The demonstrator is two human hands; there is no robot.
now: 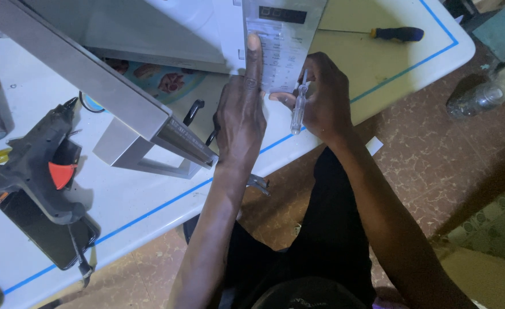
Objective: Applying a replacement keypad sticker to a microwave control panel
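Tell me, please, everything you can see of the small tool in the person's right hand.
The clear-handled screwdriver looks like transparent plastic with a thin metal core inside; its tip is hidden at the microwave's control panel. It stands nearly upright in the picture, handle end toward the person, over the white table edge. The right hand wraps it in a closed grip. The left hand lies beside it, forefinger pressed on the panel, not touching the tool.

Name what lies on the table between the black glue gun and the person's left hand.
In the head view, the microwave's open door lies between the glue gun and the left hand.
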